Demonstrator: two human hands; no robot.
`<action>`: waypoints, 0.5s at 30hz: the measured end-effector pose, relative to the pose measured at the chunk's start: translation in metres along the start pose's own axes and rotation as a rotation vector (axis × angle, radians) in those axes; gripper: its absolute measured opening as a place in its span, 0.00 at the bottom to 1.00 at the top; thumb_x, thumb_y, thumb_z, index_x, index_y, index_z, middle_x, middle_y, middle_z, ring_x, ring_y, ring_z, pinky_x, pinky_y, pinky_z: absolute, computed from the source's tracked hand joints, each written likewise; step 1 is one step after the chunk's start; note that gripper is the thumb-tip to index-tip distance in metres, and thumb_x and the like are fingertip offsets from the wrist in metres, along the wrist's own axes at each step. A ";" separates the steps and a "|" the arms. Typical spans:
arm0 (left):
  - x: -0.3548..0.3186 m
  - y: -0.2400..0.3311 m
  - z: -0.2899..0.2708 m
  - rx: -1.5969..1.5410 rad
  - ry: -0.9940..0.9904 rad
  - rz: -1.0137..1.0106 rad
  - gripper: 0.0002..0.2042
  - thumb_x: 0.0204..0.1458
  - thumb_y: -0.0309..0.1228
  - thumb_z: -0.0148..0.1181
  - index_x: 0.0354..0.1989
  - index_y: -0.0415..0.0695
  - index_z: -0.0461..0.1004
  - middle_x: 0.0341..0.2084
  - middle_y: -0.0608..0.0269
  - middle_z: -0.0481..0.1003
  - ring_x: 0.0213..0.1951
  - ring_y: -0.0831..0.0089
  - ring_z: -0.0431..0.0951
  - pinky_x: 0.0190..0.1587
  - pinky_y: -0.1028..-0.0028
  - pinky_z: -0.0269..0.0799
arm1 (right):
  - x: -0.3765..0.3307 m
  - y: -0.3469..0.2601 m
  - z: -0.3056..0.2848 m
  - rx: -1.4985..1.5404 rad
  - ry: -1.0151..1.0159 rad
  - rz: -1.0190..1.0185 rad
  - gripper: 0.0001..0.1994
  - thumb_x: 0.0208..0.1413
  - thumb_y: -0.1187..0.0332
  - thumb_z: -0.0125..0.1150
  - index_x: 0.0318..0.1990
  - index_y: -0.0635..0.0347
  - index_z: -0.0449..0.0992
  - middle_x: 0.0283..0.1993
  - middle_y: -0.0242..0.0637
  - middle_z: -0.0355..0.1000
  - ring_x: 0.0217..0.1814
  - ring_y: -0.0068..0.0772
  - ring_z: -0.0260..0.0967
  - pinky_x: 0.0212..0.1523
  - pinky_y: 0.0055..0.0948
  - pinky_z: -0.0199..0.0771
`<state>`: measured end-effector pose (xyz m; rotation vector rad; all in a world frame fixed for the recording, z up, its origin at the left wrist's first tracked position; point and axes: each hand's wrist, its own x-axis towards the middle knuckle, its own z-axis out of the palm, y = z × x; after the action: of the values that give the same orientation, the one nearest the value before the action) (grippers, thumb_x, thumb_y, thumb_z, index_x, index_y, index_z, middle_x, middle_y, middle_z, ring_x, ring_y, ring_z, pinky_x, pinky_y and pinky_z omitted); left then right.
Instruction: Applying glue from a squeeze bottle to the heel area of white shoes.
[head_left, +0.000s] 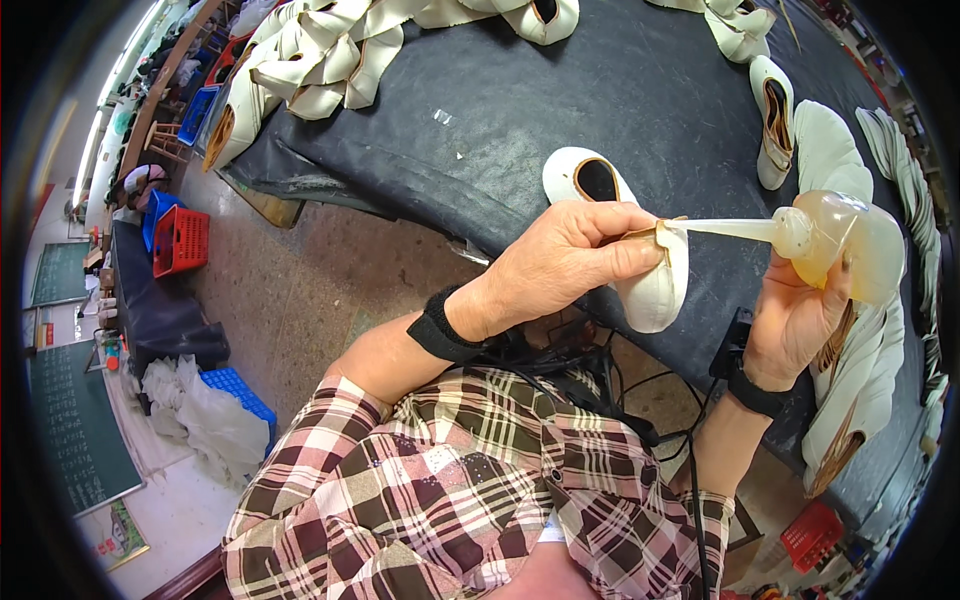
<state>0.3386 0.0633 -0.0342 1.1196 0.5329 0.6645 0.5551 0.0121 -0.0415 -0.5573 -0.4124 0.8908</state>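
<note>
Pinched in the fingers of my left hand (565,255) is a white shoe upper (655,295), its rounded end hanging down. My right hand (800,318) grips a squeeze bottle (850,245) of yellowish, see-through liquid, tilted onto its side. The bottle's long pale nozzle (735,229) points left, and its tip meets the edge of the held upper beside my left fingertips. Just behind my left hand, another white shoe upper (570,170) lies on the dark table cover, partly hidden by the hand.
Dark sheeting covers the table (450,150). Heaped white uppers (330,60) lie at the far left; stacked ones (850,390) line the right side. A single upper (772,120) lies near the right stack. Black cables (690,430) hang by my right forearm. A red crate (182,240) stands left.
</note>
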 end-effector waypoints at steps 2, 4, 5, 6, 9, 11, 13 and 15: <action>0.000 -0.001 0.000 0.000 -0.004 -0.011 0.12 0.50 0.28 0.51 0.40 0.35 0.70 0.28 0.66 0.71 0.30 0.83 0.70 0.34 0.83 0.67 | -0.001 0.001 0.003 -0.014 -0.012 -0.005 0.19 0.44 0.71 0.58 0.46 0.61 0.64 0.47 0.41 0.65 0.49 0.37 0.64 0.50 0.37 0.66; 0.001 -0.003 0.000 0.000 0.005 0.002 0.12 0.50 0.30 0.51 0.41 0.36 0.70 0.27 0.69 0.71 0.30 0.85 0.69 0.33 0.84 0.66 | -0.003 0.002 0.006 -0.008 0.002 0.006 0.19 0.44 0.71 0.58 0.46 0.61 0.64 0.47 0.40 0.65 0.49 0.37 0.64 0.50 0.37 0.66; 0.001 -0.003 0.000 -0.001 0.005 0.000 0.12 0.50 0.30 0.51 0.41 0.36 0.70 0.27 0.69 0.71 0.30 0.85 0.69 0.33 0.84 0.66 | -0.002 0.003 0.004 -0.008 0.005 0.007 0.19 0.44 0.71 0.58 0.46 0.61 0.64 0.47 0.40 0.65 0.49 0.37 0.64 0.50 0.37 0.66; 0.002 -0.003 -0.001 0.003 -0.006 0.000 0.12 0.50 0.30 0.51 0.41 0.37 0.70 0.27 0.69 0.71 0.30 0.85 0.69 0.33 0.84 0.66 | -0.001 0.003 0.002 0.005 0.010 0.012 0.20 0.44 0.71 0.58 0.46 0.61 0.64 0.47 0.40 0.65 0.49 0.36 0.64 0.50 0.37 0.66; 0.003 -0.001 -0.001 -0.002 -0.018 -0.005 0.12 0.50 0.30 0.51 0.41 0.37 0.70 0.27 0.69 0.71 0.30 0.85 0.69 0.32 0.85 0.65 | 0.000 0.001 -0.003 0.012 0.031 0.023 0.20 0.44 0.70 0.58 0.47 0.61 0.64 0.47 0.40 0.65 0.49 0.36 0.64 0.50 0.38 0.66; 0.003 0.000 -0.001 -0.010 -0.018 -0.012 0.12 0.50 0.30 0.51 0.41 0.37 0.70 0.26 0.69 0.71 0.30 0.85 0.69 0.32 0.85 0.65 | 0.002 -0.001 -0.007 0.007 0.045 0.030 0.20 0.44 0.70 0.58 0.47 0.61 0.64 0.47 0.40 0.65 0.49 0.36 0.64 0.50 0.38 0.66; 0.003 -0.002 -0.001 -0.012 -0.006 -0.030 0.12 0.50 0.30 0.51 0.40 0.37 0.70 0.26 0.70 0.71 0.29 0.85 0.69 0.32 0.85 0.65 | 0.005 -0.002 -0.008 -0.083 0.036 0.001 0.18 0.47 0.67 0.57 0.46 0.58 0.64 0.45 0.36 0.66 0.48 0.31 0.64 0.49 0.38 0.65; 0.004 -0.003 0.000 -0.007 -0.004 -0.032 0.12 0.50 0.30 0.51 0.40 0.37 0.70 0.26 0.70 0.71 0.29 0.85 0.69 0.32 0.85 0.65 | 0.006 -0.001 -0.008 -0.077 0.037 -0.001 0.18 0.47 0.67 0.56 0.46 0.59 0.64 0.46 0.36 0.66 0.48 0.31 0.64 0.49 0.38 0.65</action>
<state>0.3422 0.0654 -0.0376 1.1033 0.5434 0.6360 0.5632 0.0145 -0.0465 -0.6436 -0.4150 0.8650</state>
